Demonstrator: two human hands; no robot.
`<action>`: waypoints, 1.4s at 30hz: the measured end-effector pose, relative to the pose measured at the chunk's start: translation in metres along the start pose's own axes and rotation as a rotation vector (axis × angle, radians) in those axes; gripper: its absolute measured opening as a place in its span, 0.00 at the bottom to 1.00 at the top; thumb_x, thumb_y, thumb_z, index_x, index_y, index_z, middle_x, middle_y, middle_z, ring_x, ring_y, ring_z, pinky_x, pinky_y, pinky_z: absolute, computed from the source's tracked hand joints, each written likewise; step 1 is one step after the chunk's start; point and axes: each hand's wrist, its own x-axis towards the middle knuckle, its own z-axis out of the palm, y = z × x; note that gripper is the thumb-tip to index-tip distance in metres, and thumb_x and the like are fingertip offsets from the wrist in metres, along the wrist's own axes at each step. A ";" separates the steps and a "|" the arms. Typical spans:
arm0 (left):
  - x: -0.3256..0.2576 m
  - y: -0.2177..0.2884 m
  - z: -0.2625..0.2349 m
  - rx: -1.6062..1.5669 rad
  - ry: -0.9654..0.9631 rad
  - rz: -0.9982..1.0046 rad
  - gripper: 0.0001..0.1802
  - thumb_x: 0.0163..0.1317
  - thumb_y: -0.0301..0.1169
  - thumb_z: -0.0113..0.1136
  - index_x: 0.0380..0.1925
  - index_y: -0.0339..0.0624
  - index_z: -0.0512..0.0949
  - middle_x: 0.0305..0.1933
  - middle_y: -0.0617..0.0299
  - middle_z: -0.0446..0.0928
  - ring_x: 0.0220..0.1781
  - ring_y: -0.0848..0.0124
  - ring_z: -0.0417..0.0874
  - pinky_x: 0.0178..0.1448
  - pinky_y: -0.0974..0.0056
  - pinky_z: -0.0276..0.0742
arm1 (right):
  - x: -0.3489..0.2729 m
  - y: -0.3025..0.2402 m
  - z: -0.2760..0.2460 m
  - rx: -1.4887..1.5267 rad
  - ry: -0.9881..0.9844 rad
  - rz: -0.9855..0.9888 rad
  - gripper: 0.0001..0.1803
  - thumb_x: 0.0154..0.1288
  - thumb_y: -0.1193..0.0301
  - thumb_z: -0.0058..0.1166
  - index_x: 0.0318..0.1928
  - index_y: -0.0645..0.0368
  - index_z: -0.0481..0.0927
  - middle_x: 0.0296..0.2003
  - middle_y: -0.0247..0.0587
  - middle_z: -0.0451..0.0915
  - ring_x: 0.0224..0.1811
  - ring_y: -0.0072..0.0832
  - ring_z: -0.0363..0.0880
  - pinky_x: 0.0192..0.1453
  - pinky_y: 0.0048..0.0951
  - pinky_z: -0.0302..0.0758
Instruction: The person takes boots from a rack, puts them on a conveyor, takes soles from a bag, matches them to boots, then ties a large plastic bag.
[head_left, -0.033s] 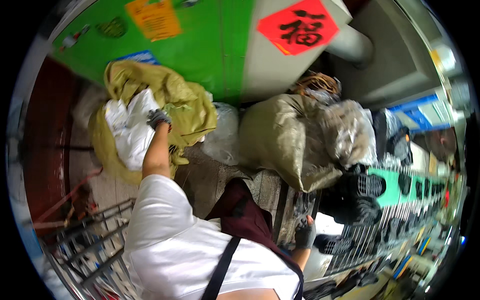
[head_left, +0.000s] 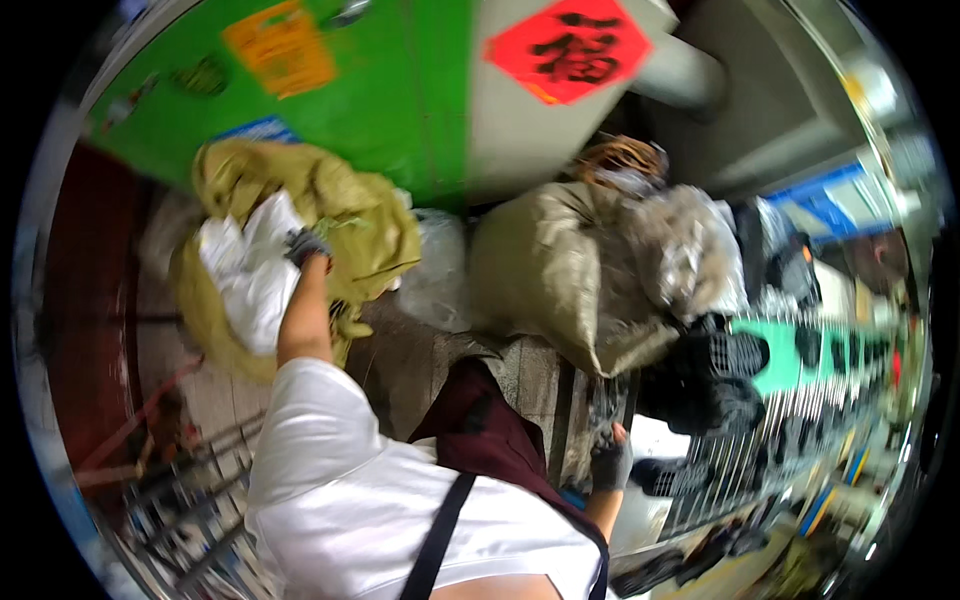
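Observation:
My left hand point(head_left: 308, 248), in a grey glove, reaches forward to a white plastic bag point(head_left: 255, 285). Its fingers look bent over the bag's right edge, though they are small and a little blurred. The white bag lies in the mouth of a crumpled olive woven sack point(head_left: 375, 225), which stands against a green panel. Low on the right, my right hand point(head_left: 610, 465) wears a grey glove with bare fingertips. Its fingers are curled, and what they hold is hard to make out. Just beyond it lies crumpled clear plastic with something dark inside point(head_left: 605, 400).
A full beige woven sack point(head_left: 535, 270) sits ahead, with stuffed clear bags point(head_left: 685, 255) on its right. Dark shoe-like pieces point(head_left: 735, 365) lie on a wire rack point(head_left: 780, 420) to the right. A metal-barred cart point(head_left: 205, 490) stands at lower left. The green panel point(head_left: 395, 110) borders the far side.
The whole view has shifted slightly, so the sacks and panel appear a little further left. Both hands stay at the same things.

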 end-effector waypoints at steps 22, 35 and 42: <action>-0.692 0.204 0.216 0.418 -0.937 2.382 0.15 0.59 0.37 0.56 0.43 0.42 0.75 0.44 0.54 0.78 0.46 0.60 0.79 0.50 0.60 0.73 | -0.262 0.469 -0.213 1.074 1.299 0.398 0.05 0.65 0.71 0.45 0.32 0.57 0.69 0.18 0.40 0.69 0.14 0.31 0.64 0.16 0.32 0.61; -0.831 0.391 0.291 0.144 -1.191 1.442 0.33 0.53 0.44 0.66 0.53 0.33 0.72 0.44 0.55 0.80 0.40 0.65 0.81 0.50 0.62 0.75 | -0.243 0.255 -0.387 0.805 1.108 -0.238 0.07 0.64 0.71 0.50 0.41 0.58 0.72 0.23 0.37 0.73 0.17 0.23 0.68 0.17 0.27 0.63; -0.878 0.408 0.283 -0.003 -1.269 1.498 0.37 0.45 0.22 0.67 0.57 0.30 0.64 0.48 0.52 0.76 0.46 0.64 0.78 0.53 0.62 0.74 | -0.193 0.268 -0.450 0.741 1.161 -0.157 0.08 0.61 0.67 0.54 0.37 0.58 0.74 0.22 0.41 0.75 0.17 0.30 0.73 0.18 0.31 0.67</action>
